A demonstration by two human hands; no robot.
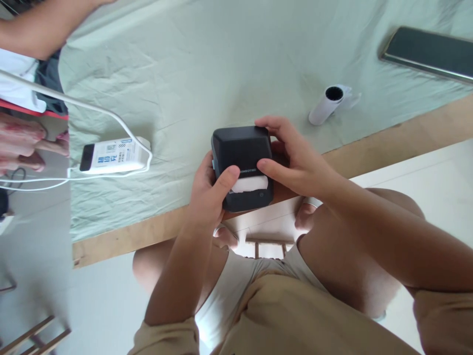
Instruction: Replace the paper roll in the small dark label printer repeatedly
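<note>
A small black label printer (242, 148) is held between my two hands at the table's near edge. White paper (250, 184) sticks out of the slot on its front. My left hand (210, 190) wraps round the left side, its thumb lying on top near the slot. On the other side my right hand (291, 158) grips the printer, thumb on the lid by the lettering and fingers round the far right corner. The undersides of both hands are hidden. Nearest to my right hand stands a white roll with a dark core (325, 104), a loose clear strip beside it.
A white power bank or charger with printed labels (116, 155) lies at the left, white cables (107, 111) running off from it. A dark phone-like slab (432, 53) rests at the far right. Another person's arm (48, 29) is at the upper left. Pale green cloth (185, 64) covers the table.
</note>
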